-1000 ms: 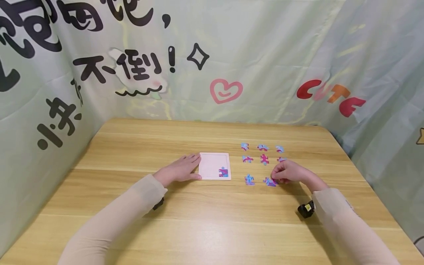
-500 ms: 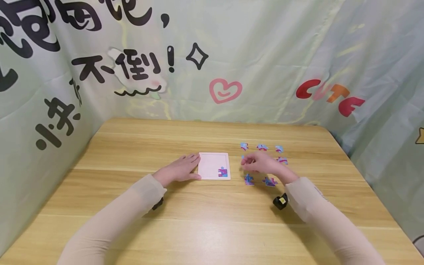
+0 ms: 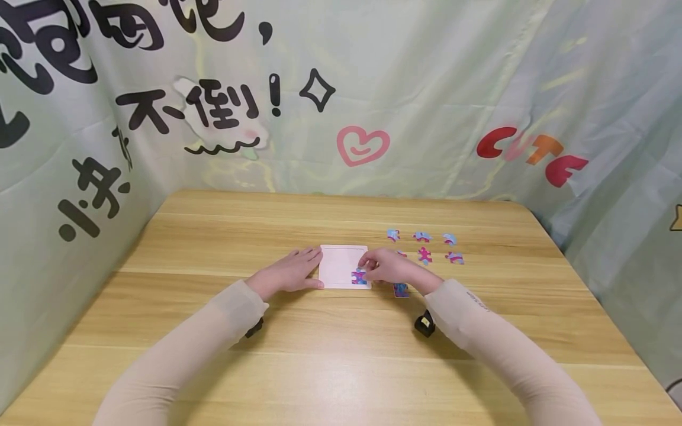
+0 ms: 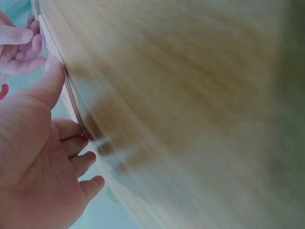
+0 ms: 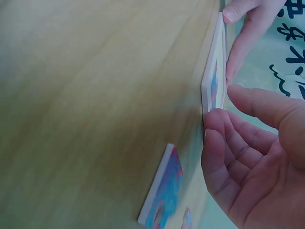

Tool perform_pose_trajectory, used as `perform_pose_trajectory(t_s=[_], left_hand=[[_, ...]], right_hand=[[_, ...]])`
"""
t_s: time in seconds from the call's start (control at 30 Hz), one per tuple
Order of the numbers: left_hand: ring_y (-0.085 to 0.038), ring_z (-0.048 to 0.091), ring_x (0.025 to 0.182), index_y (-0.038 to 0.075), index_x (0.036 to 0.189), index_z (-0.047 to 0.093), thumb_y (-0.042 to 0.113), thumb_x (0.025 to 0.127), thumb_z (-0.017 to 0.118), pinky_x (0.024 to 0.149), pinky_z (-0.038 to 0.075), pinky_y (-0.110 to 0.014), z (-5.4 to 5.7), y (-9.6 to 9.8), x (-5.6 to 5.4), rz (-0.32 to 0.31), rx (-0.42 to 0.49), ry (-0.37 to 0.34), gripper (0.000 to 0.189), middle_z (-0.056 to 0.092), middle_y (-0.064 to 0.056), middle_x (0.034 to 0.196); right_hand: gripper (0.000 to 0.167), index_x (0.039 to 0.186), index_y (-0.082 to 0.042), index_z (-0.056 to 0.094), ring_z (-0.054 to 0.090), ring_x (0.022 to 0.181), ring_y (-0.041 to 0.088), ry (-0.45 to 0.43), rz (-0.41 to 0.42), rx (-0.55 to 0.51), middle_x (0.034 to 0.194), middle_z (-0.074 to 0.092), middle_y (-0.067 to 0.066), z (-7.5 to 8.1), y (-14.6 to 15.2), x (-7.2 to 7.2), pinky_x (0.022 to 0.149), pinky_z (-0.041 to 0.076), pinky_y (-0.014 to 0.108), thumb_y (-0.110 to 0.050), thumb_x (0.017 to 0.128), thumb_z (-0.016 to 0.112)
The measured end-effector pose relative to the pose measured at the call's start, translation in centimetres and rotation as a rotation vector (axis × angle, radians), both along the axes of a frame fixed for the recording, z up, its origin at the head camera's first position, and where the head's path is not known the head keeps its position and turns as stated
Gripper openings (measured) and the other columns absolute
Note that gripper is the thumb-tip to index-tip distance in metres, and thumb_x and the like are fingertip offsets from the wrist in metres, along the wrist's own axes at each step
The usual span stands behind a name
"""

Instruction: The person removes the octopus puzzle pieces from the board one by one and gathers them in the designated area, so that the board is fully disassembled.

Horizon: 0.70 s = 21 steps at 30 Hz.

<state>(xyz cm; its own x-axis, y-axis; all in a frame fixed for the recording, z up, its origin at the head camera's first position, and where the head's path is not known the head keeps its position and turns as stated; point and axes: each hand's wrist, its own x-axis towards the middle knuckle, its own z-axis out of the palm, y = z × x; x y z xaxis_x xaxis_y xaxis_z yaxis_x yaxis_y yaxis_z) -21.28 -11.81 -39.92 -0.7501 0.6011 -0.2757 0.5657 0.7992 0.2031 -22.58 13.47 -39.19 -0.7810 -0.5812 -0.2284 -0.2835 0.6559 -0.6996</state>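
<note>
A shallow pink puzzle tray [image 3: 335, 261] lies on the table with a purple and blue jigsaw piece [image 3: 357, 278] in its near right corner. Flat against the tray's left edge rests my left hand [image 3: 290, 272], its thumb and fingers spread along the rim [image 4: 71, 102]. My right hand [image 3: 390, 266] is over the tray's right side, fingertips at the corner piece. In the right wrist view, that hand's [image 5: 252, 157] thumb stands apart from its loosely bent fingers, and no piece shows between them. Whether its fingertips press the piece cannot be told.
Right of the tray lie loose jigsaw pieces: a far row with a middle piece [image 3: 422, 236], a second row with a pink piece [image 3: 424, 255], and a blue piece [image 3: 401, 290] beside my right wrist. Printed cloth [image 3: 426, 118] hangs behind the wooden table [image 3: 341, 355].
My right hand has moved left from the loose pieces to the tray's right side. My left hand and the tray have stayed put.
</note>
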Motion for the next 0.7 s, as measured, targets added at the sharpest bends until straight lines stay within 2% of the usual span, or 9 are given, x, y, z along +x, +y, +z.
perform_pose_trajectory(t_s=[0.33,0.47,0.7], left_hand=[[-0.033,0.011,0.137,-0.003,0.145,0.018,0.047,0.092,0.047,0.109,0.011,-0.046,0.08,0.07,0.05,0.002,0.003,0.000,0.078,0.013,-0.017,0.150],[-0.032,0.010,0.137,-0.002,0.145,0.017,0.047,0.092,0.047,0.109,0.010,-0.045,0.10,0.09,0.05,0.002,0.005,-0.004,0.078,0.012,-0.016,0.150],[-0.032,0.010,0.137,-0.002,0.145,0.018,0.048,0.092,0.047,0.109,0.010,-0.045,-0.05,0.03,-0.06,0.001,0.009,-0.002,0.078,0.012,-0.016,0.151]], right_hand=[[0.011,0.096,-0.004,0.062,0.052,0.059,0.018,0.012,-0.043,0.036,0.073,0.055,0.004,-0.26,-0.76,-0.19,0.052,0.045,0.026,-0.007,0.086,0.064],[0.009,0.095,-0.003,0.061,0.053,0.060,0.018,0.026,-0.063,0.012,0.077,0.055,0.004,-0.23,-0.71,-0.23,0.052,0.046,0.027,-0.007,0.087,0.063],[0.010,0.098,-0.001,0.061,0.054,0.061,0.019,-0.003,-0.097,-0.050,0.079,0.056,0.006,0.03,-0.44,-0.12,0.053,0.047,0.029,-0.003,0.089,0.058]])
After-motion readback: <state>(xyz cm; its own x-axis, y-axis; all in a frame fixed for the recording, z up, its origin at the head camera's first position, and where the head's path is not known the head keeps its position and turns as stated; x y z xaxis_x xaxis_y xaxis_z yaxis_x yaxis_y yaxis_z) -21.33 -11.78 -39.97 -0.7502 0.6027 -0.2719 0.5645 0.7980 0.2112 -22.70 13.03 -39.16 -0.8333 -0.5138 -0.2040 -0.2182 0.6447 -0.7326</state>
